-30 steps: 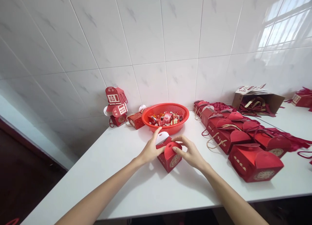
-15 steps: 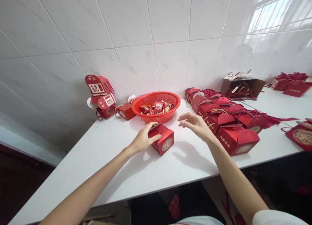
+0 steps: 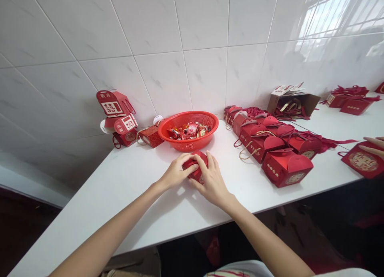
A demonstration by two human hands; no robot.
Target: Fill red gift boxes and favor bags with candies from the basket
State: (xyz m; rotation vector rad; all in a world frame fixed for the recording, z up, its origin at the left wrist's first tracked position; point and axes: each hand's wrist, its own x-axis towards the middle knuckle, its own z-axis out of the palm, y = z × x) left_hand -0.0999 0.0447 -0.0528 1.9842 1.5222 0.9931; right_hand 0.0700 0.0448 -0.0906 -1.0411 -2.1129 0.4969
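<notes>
A small red candy box [image 3: 196, 175] with a gold round print stands on the white table. My left hand [image 3: 177, 171] grips its left side, thumb over the top. From the right, my right hand [image 3: 212, 180] wraps round the same box, fingers on its top and right side. Both hands cover much of the box, so its top flaps are mostly hidden. Just behind it sits a red plastic basket [image 3: 189, 146] with wrapped candies [image 3: 192, 130] inside.
Rows of red boxes [image 3: 286, 169] stand to the right, with ribbons and cords. A cardboard box [image 3: 310, 105] of ribbons is behind them. Another person's hand [image 3: 375, 146] touches a red box [image 3: 363, 160] at the right edge. Stacked boxes [image 3: 120, 119] lean near the wall at left.
My right hand has come in from the right and now holds the box together with my left hand. The view has shifted slightly to the right.
</notes>
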